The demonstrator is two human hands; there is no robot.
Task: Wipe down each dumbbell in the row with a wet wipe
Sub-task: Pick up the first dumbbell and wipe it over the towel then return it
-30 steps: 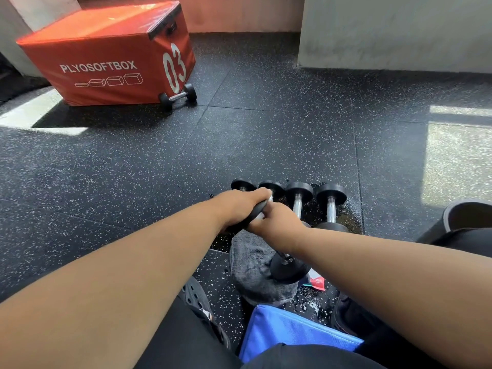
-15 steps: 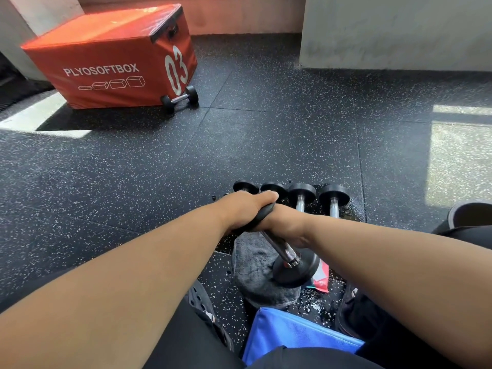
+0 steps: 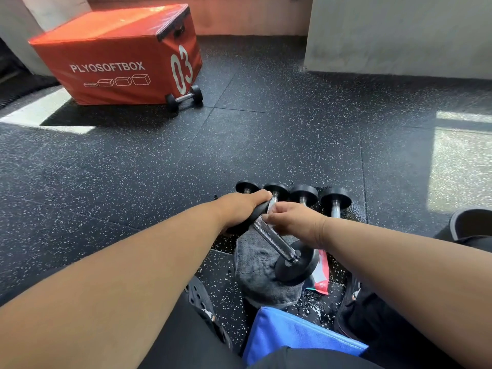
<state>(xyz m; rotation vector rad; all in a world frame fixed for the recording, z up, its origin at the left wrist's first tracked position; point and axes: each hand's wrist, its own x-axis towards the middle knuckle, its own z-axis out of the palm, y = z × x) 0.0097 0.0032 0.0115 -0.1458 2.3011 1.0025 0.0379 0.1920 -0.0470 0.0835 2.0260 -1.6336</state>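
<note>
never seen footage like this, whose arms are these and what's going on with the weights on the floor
There is no machine here. The picture comes from a wide-angle camera worn on a person's head, looking forward and down, so the two bare arms are the wearer's own.

The left hand grips one black end of a dumbbell, tilted above a grey towel on the speckled rubber floor. The right hand pinches a pale wet wipe against the metal handle.

Behind the hands, a row of dumbbells lies on the floor. Farther off stands an orange plyo box with another small dumbbell beside it. A red packet lies under the right forearm, a blue bag nearest the camera.
</note>
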